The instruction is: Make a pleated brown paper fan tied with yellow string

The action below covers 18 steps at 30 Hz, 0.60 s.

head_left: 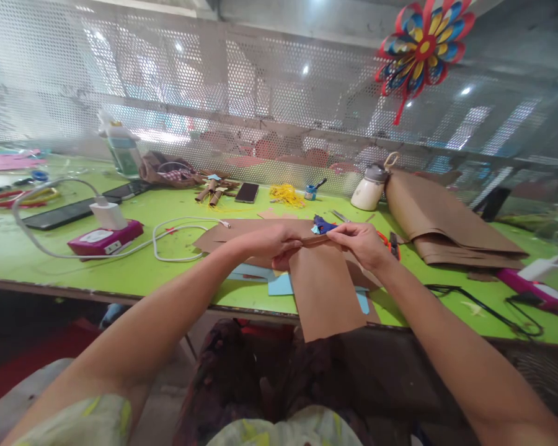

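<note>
A sheet of brown paper (324, 291) hangs over the near edge of the green table (51, 260). My left hand (272, 240) pinches its top edge on the left, fingers closed. My right hand (360, 243) pinches the same top edge on the right, fingers closed. More brown paper and light blue paper pieces (279, 285) lie under the sheet. A blue glue gun (323, 224) lies just behind my hands.
A stack of brown paper (439, 223) lies at the right beside a white jar (368, 188). At the left are a pink power strip (105, 238) with a white charger and cable, a phone (247, 192), yellow shreds (286, 195). A paper pinwheel (421, 46) hangs on the mesh wall.
</note>
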### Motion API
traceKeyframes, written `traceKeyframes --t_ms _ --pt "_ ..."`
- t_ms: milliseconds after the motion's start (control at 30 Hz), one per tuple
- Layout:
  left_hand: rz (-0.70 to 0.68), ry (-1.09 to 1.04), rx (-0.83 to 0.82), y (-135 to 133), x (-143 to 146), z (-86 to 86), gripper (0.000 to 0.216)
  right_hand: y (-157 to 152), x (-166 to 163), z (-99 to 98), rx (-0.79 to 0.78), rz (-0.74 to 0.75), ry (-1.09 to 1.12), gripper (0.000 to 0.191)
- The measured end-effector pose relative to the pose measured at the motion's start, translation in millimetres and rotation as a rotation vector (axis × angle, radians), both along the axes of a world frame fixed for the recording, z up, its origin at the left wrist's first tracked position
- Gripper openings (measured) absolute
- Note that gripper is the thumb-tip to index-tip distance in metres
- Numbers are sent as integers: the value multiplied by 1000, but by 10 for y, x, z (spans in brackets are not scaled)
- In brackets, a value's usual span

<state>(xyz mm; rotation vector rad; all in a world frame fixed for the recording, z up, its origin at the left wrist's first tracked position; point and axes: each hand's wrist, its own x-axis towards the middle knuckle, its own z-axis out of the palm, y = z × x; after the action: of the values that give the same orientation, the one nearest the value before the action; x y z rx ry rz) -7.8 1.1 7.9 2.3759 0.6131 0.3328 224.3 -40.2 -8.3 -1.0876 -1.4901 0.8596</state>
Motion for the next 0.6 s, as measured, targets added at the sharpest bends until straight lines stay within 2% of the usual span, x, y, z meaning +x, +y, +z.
traceKeyframes --t_ms 100,233,367,600 --pt "62 15 1 29 -3 17 42 22 10 -15 -22 18 42 22" --pt "104 -7 -142 60 7 -37 45 47 1 -49 -21 5 79 24" --pt "59 -43 -289 22 -5 -37 47 46 -12 -62 0 -33 39 27" --pt "-97 0 -566 -1 -81 126 40 -8 -19 -4 -16 7 52 25"
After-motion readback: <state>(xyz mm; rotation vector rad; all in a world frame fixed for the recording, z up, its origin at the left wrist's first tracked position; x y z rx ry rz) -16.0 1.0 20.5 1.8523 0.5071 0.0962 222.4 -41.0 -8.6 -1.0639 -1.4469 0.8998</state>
